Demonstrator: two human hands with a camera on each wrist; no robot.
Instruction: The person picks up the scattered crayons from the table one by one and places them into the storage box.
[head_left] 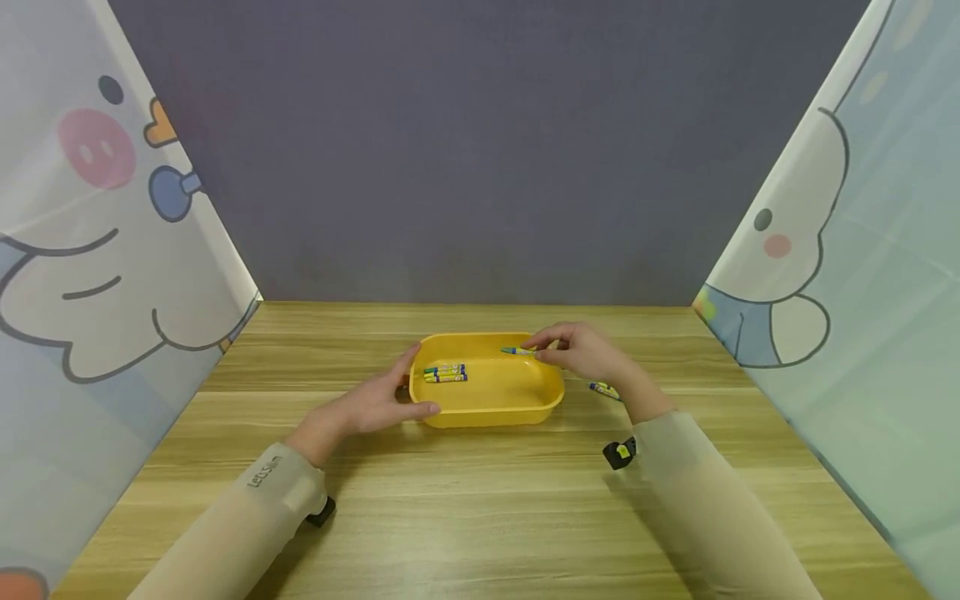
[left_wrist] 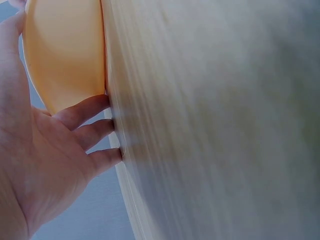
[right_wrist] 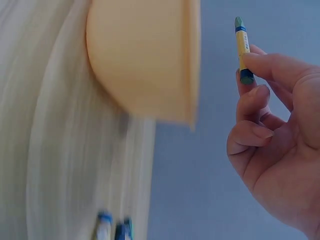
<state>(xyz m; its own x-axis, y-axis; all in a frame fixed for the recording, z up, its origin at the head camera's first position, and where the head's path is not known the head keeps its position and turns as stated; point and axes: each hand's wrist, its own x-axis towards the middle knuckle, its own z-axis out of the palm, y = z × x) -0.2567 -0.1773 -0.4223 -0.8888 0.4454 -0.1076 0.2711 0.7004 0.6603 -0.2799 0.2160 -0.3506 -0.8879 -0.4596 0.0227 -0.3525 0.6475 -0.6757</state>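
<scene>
A yellow plastic tray (head_left: 495, 418) with rounded corners sits on the table. My left hand (head_left: 378, 403) holds its left end, thumb at the front rim and fingers around the far left side; in the left wrist view, fingertips also touch the tabletop. Above the tray's far right part, my right hand (head_left: 581, 350) pinches a green crayon (right_wrist: 243, 47) between thumb and fingers, its tip pointing left in the head view. Inside the tray, green and yellowish crayons (head_left: 446, 377) lie side by side near the left end. More crayons (head_left: 604, 391) rest on the table, right of the tray.
The wood-grain table (head_left: 480, 500) ends at a dark grey back panel (head_left: 480, 167). Cartoon-printed cloth walls (head_left: 97, 250) stand on both sides. A small black device (head_left: 618, 454) is worn at the right wrist.
</scene>
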